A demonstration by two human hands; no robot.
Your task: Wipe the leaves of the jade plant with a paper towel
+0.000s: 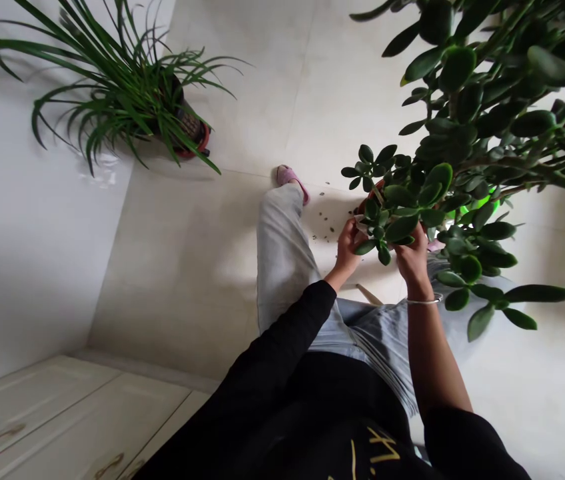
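A leafy jade plant [430, 193] with thick, rounded leaves grows from a reddish-brown pot [373, 195], mostly covered by foliage. My left hand [348, 245] is at the pot's near left side, its fingers curled round a small, pale, crumpled piece like tissue [361, 225]. Close beside it, my right hand [414, 259] reaches in under the leaves. Foliage covers its fingertips, so I cannot tell what they touch. A bracelet [425, 300] circles my right wrist.
Dark bits [326, 219] lie scattered on the pale tiled floor [202, 267] by my slippered foot [290, 180]. A long-leaved potted plant [190, 127] stands by the left wall. Larger jade branches [522, 127] spread at right, with a bright green object [482, 201] behind. White cabinets [87, 427] are lower left.
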